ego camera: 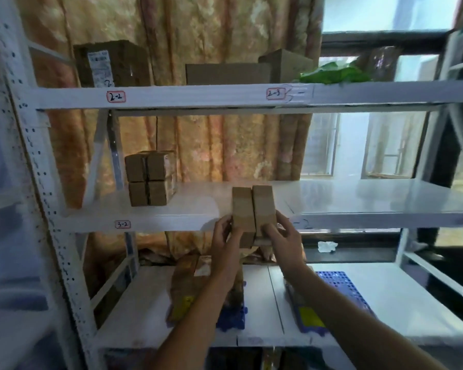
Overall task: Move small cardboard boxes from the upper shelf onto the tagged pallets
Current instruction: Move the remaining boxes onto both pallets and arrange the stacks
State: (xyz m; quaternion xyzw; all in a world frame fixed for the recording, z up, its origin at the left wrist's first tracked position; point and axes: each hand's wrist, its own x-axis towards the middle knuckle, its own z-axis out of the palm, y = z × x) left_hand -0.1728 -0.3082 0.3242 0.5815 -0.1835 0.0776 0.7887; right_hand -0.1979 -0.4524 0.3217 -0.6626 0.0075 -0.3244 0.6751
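Both arms reach forward, left hand point(226, 233) and right hand point(284, 236) (fingers curled) gripping.

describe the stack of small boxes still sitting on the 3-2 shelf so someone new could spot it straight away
Find the white metal rack and its middle shelf, whose front edge carries the red-bordered tag 3-2. Toward the left end of that shelf, in front of the curtain, stands a stack of small brown boxes, showing two over two. Unlike the pair of boxes held by the hands at the shelf edge, nothing touches it.
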